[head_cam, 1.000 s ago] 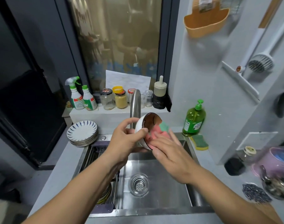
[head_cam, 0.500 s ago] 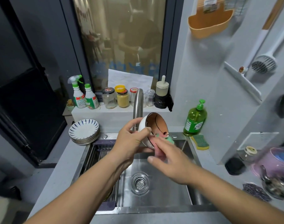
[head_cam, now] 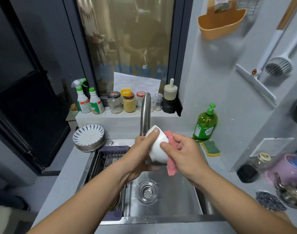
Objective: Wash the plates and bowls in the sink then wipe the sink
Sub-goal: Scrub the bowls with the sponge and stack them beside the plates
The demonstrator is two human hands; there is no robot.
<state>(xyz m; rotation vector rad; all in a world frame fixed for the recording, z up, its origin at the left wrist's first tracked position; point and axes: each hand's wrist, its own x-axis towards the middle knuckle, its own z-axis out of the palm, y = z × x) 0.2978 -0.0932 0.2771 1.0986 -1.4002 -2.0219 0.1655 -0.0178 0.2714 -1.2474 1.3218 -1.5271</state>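
Observation:
Over the steel sink (head_cam: 169, 198) I hold a small white bowl (head_cam: 157, 146) with its outer wall and base turned toward me. My left hand (head_cam: 139, 154) grips it from the left, thumb on the top edge. My right hand (head_cam: 183, 154) holds a pink cloth (head_cam: 171, 164) against the bowl's right side, thumb on the white wall. The bowl's inside is hidden. A stack of blue-striped plates (head_cam: 89, 137) sits on the counter left of the sink.
The curved faucet (head_cam: 145, 112) rises just behind the bowl. A rack (head_cam: 109, 159) spans the sink's left part. Green soap bottle (head_cam: 205, 124) and a yellow-green sponge (head_cam: 210, 148) stand to the right. Jars and spray bottles (head_cam: 88, 100) line the sill. A pot (head_cam: 289, 171) sits far right.
The bowl has been turned so its opening faces away and its white outside faces me. My right hand moved the cloth from the inside to the bowl's outer right side.

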